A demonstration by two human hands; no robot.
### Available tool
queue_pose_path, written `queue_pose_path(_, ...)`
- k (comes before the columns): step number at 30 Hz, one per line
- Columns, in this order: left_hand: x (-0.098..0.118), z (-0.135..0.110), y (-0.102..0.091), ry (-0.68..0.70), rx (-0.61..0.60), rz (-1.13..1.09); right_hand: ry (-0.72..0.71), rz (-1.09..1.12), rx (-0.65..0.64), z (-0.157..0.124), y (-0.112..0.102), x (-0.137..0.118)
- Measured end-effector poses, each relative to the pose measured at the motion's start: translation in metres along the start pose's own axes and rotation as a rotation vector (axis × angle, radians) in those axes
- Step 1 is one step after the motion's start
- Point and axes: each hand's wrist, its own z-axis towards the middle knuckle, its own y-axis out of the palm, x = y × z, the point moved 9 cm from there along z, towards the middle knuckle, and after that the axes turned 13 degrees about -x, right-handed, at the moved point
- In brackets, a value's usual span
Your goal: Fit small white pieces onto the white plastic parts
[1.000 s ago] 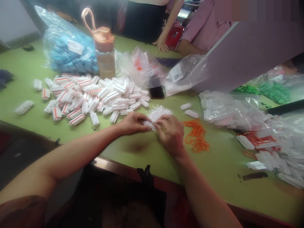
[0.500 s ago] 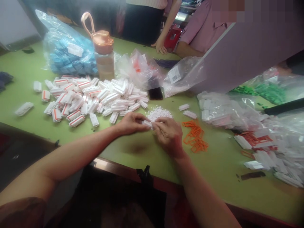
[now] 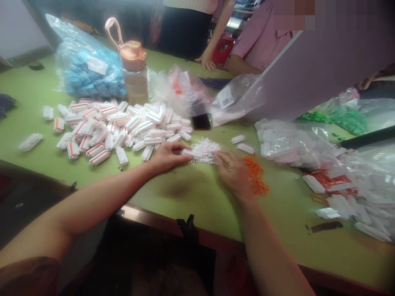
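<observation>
Right hand (image 3: 233, 172) slid rightward to the tiny white parts pile (image 3: 205, 146), can't tell if it's pinching any, while my left hand (image 3: 167, 158) grips a white plastic casing (image 3: 193, 154) pointing lengthwise toward it.

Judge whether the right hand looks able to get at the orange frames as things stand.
Probably yes: the right hand appears close beside the orange frames, which lie on the green table with no bag seen over them. Whether it already holds something is unclear.

Workshop; green worktable (image 3: 290, 213); heaped white cases (image 3: 100, 133); bagged blue parts (image 3: 83, 84); co-worker's hand (image 3: 207, 61) opposite
</observation>
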Motion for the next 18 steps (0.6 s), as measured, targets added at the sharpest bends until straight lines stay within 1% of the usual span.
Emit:
queue_pose_path(3,0.000,0.000,-0.002,0.009,0.015,0.000,-0.018,-0.221,-0.143,0.001,0.014,-0.003)
queue_pose_path(5,0.000,0.000,-0.002,0.005,0.015,0.011,-0.014,-0.285,-0.189,0.001,0.016,-0.003)
queue_pose_path(7,0.000,0.000,-0.003,0.001,0.009,0.022,0.000,-0.271,-0.184,0.001,0.011,0.001)
queue_pose_path(10,-0.001,0.000,-0.004,-0.002,0.012,0.034,0.033,-0.180,-0.146,0.001,-0.002,0.014)
queue_pose_path(12,-0.002,0.000,-0.005,-0.002,0.022,0.046,0.057,-0.134,-0.166,0.000,-0.006,0.022)
queue_pose_path(15,-0.001,0.000,-0.004,0.004,0.018,0.061,0.103,-0.129,-0.211,-0.002,-0.007,0.027)
queue_pose_path(18,0.002,0.000,-0.003,0.012,0.008,0.070,0.114,-0.126,-0.272,-0.003,0.000,0.023)
